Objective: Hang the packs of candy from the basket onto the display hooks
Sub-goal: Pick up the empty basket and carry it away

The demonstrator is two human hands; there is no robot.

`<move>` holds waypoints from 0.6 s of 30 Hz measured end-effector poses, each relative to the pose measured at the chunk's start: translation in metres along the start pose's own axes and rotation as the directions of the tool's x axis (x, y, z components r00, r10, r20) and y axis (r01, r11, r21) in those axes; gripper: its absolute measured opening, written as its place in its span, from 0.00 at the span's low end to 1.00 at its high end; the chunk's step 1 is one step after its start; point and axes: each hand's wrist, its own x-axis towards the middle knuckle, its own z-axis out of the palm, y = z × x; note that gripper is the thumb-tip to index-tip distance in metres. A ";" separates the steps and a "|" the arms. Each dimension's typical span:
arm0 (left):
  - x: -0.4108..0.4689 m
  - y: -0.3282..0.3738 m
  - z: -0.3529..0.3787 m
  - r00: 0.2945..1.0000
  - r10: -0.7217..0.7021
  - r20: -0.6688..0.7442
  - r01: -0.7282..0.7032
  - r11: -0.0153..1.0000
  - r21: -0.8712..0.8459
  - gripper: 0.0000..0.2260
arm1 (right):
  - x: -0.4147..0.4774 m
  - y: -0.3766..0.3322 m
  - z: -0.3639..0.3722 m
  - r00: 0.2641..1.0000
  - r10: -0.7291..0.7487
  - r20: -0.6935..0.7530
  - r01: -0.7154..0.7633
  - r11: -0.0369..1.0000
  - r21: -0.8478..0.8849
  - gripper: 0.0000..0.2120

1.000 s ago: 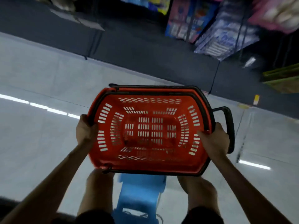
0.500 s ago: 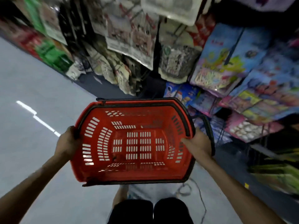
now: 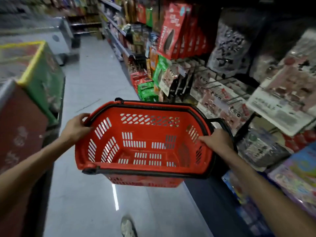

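Note:
I hold a red plastic basket [image 3: 143,168] with a black rim in front of me, above the aisle floor. Nothing lies inside it. My left hand [image 3: 75,129] grips its left rim and my right hand [image 3: 216,142] grips its right rim beside the black handle [image 3: 222,124]. To the right, packs of candy and snacks [image 3: 172,31] hang on display hooks [image 3: 227,81], some red, some green, some pale with dark print.
A shop aisle with a pale glossy floor [image 3: 95,79] runs ahead. A green and yellow bin [image 3: 39,72] and a dark red box [image 3: 18,130] stand on the left. A white chest freezer [image 3: 58,36] stands further back. My shoe [image 3: 127,227] shows at the bottom.
My view has lifted from the floor and a blue stool to the aisle and hanging packs. The basket has stayed in both hands and now tilts toward me.

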 end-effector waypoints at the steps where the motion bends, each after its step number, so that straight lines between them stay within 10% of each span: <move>1: 0.011 -0.004 -0.016 0.999 -0.032 -0.010 0.032 0.999 -0.025 0.26 | 0.013 -0.027 0.001 1.000 -0.024 0.004 0.024 1.000 -0.017 0.20; 18: 0.278 -0.074 -0.188 0.938 -0.247 -0.244 0.236 0.969 -0.074 0.08 | 0.226 -0.416 0.077 0.929 -0.366 0.049 0.367 0.899 -0.241 0.17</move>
